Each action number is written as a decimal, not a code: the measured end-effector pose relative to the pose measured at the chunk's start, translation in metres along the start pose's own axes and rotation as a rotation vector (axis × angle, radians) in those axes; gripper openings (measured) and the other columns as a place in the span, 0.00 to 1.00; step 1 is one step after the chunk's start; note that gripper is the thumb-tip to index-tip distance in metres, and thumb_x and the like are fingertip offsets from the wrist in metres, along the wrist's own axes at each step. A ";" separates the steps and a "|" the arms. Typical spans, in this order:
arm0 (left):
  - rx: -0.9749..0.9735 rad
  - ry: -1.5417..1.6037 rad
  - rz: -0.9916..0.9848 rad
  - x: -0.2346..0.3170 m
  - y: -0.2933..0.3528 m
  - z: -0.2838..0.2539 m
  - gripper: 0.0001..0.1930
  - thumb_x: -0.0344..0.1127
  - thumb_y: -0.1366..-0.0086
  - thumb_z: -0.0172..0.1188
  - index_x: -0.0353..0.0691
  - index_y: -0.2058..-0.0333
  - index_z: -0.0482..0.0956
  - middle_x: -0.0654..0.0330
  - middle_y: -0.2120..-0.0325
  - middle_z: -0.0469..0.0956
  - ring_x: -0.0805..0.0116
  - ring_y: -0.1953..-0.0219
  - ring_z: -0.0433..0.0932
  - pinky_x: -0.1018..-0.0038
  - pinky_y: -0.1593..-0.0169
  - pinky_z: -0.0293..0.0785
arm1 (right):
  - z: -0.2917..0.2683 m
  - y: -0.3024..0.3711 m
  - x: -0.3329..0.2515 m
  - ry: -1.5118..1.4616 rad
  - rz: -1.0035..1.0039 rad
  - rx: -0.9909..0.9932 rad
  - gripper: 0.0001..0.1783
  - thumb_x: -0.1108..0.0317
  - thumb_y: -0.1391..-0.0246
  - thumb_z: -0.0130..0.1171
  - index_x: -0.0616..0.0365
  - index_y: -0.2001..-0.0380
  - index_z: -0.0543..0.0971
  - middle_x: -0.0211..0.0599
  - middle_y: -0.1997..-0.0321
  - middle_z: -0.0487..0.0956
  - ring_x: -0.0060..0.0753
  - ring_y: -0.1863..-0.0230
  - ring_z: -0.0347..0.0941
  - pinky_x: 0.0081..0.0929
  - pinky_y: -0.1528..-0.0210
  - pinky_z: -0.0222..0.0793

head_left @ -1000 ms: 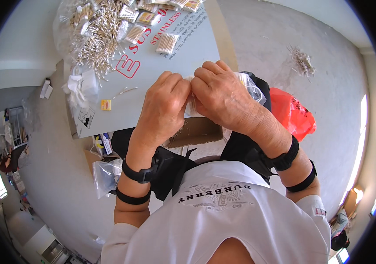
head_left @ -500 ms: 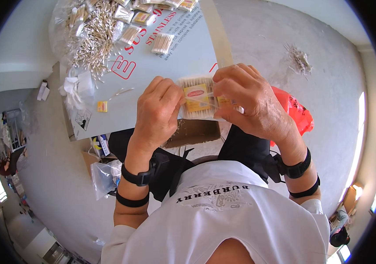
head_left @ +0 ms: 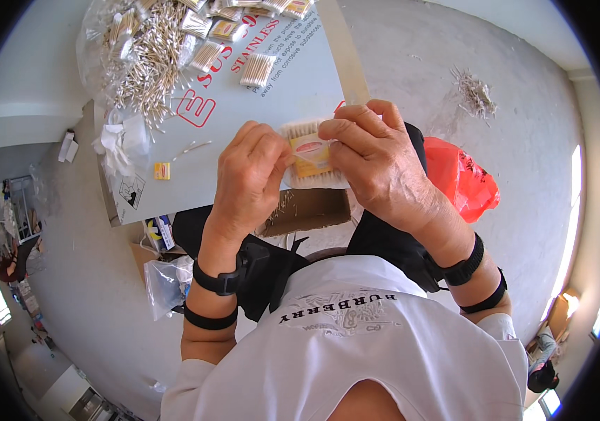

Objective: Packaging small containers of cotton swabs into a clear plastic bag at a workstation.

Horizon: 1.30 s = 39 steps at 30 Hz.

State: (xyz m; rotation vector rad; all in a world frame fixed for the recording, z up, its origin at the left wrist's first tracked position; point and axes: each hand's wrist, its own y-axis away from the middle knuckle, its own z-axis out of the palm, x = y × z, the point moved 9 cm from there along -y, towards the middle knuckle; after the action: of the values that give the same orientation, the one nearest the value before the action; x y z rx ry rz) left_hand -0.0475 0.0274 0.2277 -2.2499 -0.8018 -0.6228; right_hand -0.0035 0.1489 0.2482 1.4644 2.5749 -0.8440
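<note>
A clear packet of cotton swabs with a yellow label is held up between my two hands at the table's near edge. My left hand pinches its left side, fingers closed. On the right side my right hand grips the packet, its fingers lying over part of the label. Just below the packet sits an open cardboard box with a few loose swabs inside. A small yellow label card lies on the table left of my left hand, near two loose swabs.
The table has a printed grey cover. A heap of loose swabs in clear plastic fills its far left, beside several filled packets. White scraps lie at the left edge. Right of my legs is a red plastic bag; swabs lie on the floor.
My right hand has moved left across the packet, closer to my left hand. The packet has shifted slightly left and looks narrower between them. My left hand stays nearly in place.
</note>
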 end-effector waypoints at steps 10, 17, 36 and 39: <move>0.027 0.002 -0.006 0.001 -0.001 0.000 0.10 0.15 0.51 0.62 0.34 0.72 0.71 0.55 0.75 0.70 0.52 0.70 0.72 0.61 0.68 0.69 | 0.002 -0.009 0.009 -0.120 0.211 -0.150 0.14 0.71 0.61 0.73 0.58 0.73 0.76 0.33 0.58 0.75 0.42 0.49 0.70 0.41 0.43 0.62; 0.002 -0.030 -0.028 0.005 -0.005 -0.004 0.09 0.16 0.51 0.61 0.34 0.72 0.73 0.55 0.75 0.71 0.52 0.69 0.72 0.61 0.67 0.70 | 0.016 -0.009 0.008 -0.076 0.057 -0.142 0.12 0.74 0.58 0.69 0.59 0.72 0.74 0.38 0.62 0.74 0.44 0.55 0.71 0.40 0.47 0.64; -0.042 -0.079 -0.039 0.007 -0.002 -0.003 0.09 0.14 0.46 0.59 0.32 0.69 0.70 0.52 0.74 0.70 0.50 0.70 0.72 0.61 0.68 0.69 | 0.024 0.000 0.012 -0.061 0.127 -0.066 0.10 0.78 0.63 0.63 0.61 0.72 0.75 0.40 0.66 0.75 0.46 0.57 0.72 0.41 0.53 0.67; -0.073 -0.008 -0.080 0.001 -0.003 -0.003 0.10 0.15 0.47 0.60 0.32 0.69 0.71 0.53 0.74 0.72 0.50 0.69 0.73 0.61 0.65 0.70 | 0.026 -0.001 0.015 -0.087 0.137 -0.056 0.10 0.78 0.63 0.62 0.61 0.72 0.75 0.40 0.65 0.75 0.45 0.57 0.72 0.40 0.53 0.66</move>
State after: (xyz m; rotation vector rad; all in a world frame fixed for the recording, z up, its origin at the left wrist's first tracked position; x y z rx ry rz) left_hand -0.0496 0.0278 0.2315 -2.2962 -0.8898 -0.6916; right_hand -0.0177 0.1475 0.2222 1.5320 2.3849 -0.7923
